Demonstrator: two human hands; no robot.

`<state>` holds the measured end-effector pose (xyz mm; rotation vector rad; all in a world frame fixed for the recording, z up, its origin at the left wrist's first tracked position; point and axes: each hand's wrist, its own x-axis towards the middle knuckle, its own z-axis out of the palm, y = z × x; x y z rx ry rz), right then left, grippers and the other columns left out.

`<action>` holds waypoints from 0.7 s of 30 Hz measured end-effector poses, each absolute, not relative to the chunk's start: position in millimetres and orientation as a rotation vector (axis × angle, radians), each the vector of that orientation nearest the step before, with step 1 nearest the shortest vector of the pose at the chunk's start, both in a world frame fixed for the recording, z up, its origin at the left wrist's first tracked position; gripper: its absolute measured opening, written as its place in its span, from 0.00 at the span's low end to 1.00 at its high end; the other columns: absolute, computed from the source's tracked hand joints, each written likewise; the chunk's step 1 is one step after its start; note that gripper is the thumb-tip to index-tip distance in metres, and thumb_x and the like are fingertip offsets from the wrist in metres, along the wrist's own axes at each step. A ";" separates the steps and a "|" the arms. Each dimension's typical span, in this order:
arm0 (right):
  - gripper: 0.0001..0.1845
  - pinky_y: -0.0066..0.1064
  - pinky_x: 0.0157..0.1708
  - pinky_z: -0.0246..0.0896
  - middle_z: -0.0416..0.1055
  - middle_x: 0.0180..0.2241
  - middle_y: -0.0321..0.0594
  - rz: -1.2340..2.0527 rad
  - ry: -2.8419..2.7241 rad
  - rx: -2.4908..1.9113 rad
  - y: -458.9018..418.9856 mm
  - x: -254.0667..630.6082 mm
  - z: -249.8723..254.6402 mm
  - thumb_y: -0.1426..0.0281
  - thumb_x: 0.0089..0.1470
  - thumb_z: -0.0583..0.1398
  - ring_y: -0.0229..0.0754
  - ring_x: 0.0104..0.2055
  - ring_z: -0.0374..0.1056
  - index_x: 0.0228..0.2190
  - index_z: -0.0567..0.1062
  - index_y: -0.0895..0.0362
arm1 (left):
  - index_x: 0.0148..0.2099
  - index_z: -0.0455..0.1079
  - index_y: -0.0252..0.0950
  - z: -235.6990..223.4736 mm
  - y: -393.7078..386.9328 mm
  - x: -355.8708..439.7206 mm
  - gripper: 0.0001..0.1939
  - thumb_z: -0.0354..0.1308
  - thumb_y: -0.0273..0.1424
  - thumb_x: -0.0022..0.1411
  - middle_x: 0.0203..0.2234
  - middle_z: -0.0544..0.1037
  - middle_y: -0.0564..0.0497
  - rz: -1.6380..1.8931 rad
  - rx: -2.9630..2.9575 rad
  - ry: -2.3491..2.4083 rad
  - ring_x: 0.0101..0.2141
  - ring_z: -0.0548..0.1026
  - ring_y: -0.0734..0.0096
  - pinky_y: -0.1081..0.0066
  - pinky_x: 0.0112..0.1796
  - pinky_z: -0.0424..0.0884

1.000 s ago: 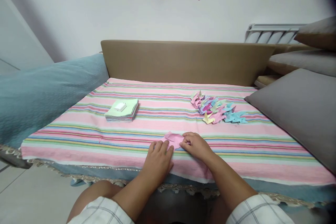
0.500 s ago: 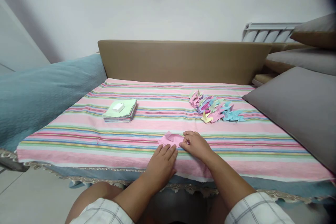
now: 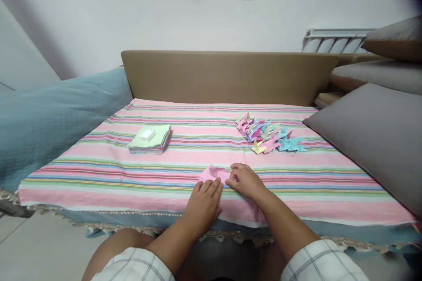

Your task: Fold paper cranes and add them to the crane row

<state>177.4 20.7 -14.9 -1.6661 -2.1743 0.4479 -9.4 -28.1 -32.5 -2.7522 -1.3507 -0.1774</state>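
Observation:
A piece of pink folded paper (image 3: 211, 172) lies on the striped cloth close to me, with one small flap raised at its far edge. My left hand (image 3: 204, 202) rests flat with its fingertips over the paper's near edge. At the paper's right end, my right hand (image 3: 245, 181) pinches it between thumb and curled fingers. Part of the paper is hidden under both hands. Farther back on the right sits a cluster of folded paper cranes (image 3: 268, 136) in pink, purple, yellow, green and blue.
A stack of coloured paper sheets (image 3: 148, 140) stands on the left, topped by a small white object (image 3: 147, 135). Grey cushions (image 3: 369, 136) line the right side. A brown backrest (image 3: 227, 77) closes off the back, and a blue-covered armrest (image 3: 62, 114) the left.
My left hand has shifted slightly toward me and right along the paper, uncovering more of its left end. My right hand keeps its pinch. The view has turned slightly.

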 end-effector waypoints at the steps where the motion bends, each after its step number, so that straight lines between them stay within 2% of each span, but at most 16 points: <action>1: 0.08 0.34 0.49 0.54 0.68 0.47 0.45 0.452 -2.174 -1.672 21.1 179.2 -15.0 0.64 0.47 0.60 0.45 0.52 0.62 0.23 0.75 0.56 | 0.63 0.51 0.39 -32.2 -28.2 -9.2 0.34 0.55 0.38 0.56 0.61 0.58 0.45 -0.180 -2.751 -1.353 0.54 0.60 0.56 0.55 0.52 0.56; 9: 0.09 0.32 0.49 0.53 0.70 0.43 0.44 0.469 -2.166 -1.705 21.9 186.0 -14.3 0.65 0.49 0.59 0.45 0.52 0.61 0.23 0.75 0.56 | 0.62 0.52 0.38 -31.5 -27.5 -9.3 0.32 0.55 0.37 0.57 0.60 0.58 0.45 -0.177 -2.751 -1.341 0.54 0.60 0.56 0.56 0.52 0.56; 21: 0.06 0.33 0.48 0.53 0.67 0.46 0.45 0.477 -2.159 -1.699 23.1 185.4 -18.1 0.67 0.46 0.61 0.47 0.51 0.61 0.23 0.74 0.56 | 0.62 0.53 0.41 -38.2 -29.0 -3.7 0.36 0.60 0.40 0.52 0.59 0.60 0.45 -0.234 -2.660 -1.352 0.53 0.60 0.55 0.54 0.51 0.56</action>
